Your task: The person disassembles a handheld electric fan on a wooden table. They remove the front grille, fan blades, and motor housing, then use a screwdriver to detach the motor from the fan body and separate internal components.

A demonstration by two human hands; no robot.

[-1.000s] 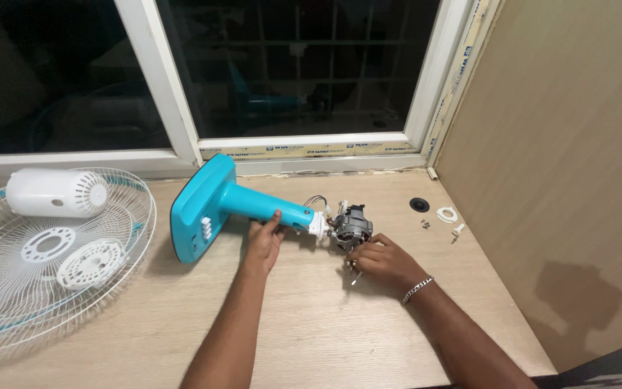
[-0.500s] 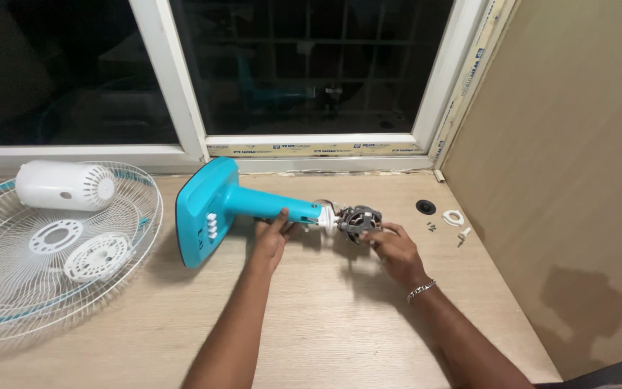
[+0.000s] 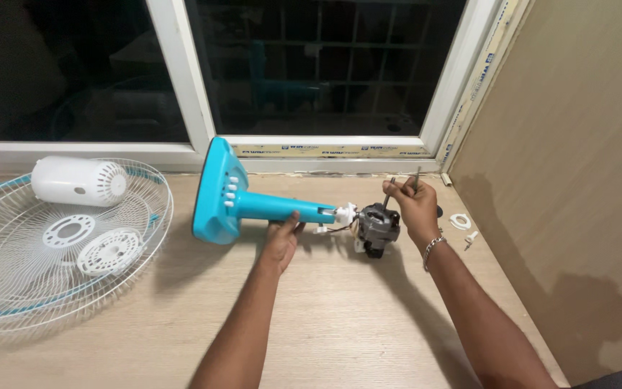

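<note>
Since a moment ago my right hand [image 3: 413,204] has lifted off the motor [image 3: 379,223] and risen above it; it was curled low against the motor's side, and now it is up near the window sill. The fan stand has swung so its base faces more upward.

On the far left the white wire fan guard [image 3: 8,288] lies flat on the wooden table [image 3: 325,324], with two round white plastic discs [image 3: 88,241] inside it and a white cylindrical motor cover [image 3: 79,181] resting on its far rim. Next comes the turquoise fan base [image 3: 215,194], tipped on edge, its stem [image 3: 282,208] lying along the table toward the right. My left hand [image 3: 281,241] grips that stem from below, fingers wrapped round it, thumb up. The grey motor hangs off the stem's white end by thin wires, touching the table. My right hand pinches two thin dark metal rods [image 3: 403,186] upright between fingertips and thumb, a silver bracelet [image 3: 432,248] on the wrist. Further right, small white plastic parts [image 3: 462,225] lie near the brown wall panel [image 3: 577,180].

Along the sill under the window frame [image 3: 181,79] runs a pale yellow tape strip [image 3: 332,150] with small printing; another runs up the right frame.
</note>
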